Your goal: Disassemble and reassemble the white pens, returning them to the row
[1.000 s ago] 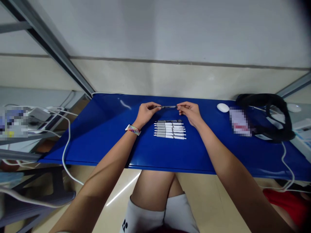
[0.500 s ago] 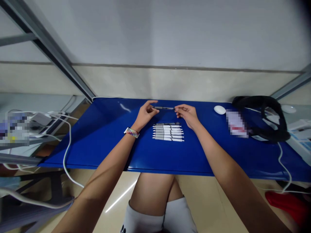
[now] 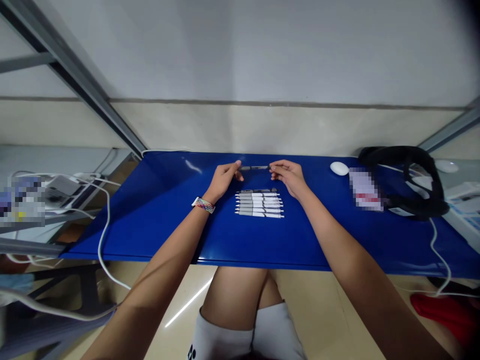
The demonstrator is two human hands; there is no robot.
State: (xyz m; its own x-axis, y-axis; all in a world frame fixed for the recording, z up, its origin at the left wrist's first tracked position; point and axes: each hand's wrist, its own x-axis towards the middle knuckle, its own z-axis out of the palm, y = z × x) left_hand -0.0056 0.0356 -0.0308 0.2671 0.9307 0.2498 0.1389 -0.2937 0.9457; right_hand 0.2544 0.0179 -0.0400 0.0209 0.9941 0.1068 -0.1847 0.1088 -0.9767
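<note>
A dark pen (image 3: 257, 168) with a grey grip lies level between my two hands, above the row on the table. My left hand (image 3: 225, 179) closes on its left end, thumb on top and fingertips curled beneath. At the other end, the thumb and fingers of my right hand (image 3: 288, 175) pinch the pen. Nearer to me, several white pens (image 3: 259, 205) with grey grips lie side by side, their points to the left. One darker pen (image 3: 255, 191) lies at the far side of that row.
The blue table (image 3: 165, 215) meets a wall at the back. To the right are a white mouse-like oval object (image 3: 339, 169), a blurred packet (image 3: 364, 189) and a black padded strap (image 3: 427, 175). A white cable (image 3: 106, 225) hangs over the left side.
My left hand has turned: its thumb has moved up onto the pen, and its raised index finger has come down. My right hand keeps its pinch in about the same place.
</note>
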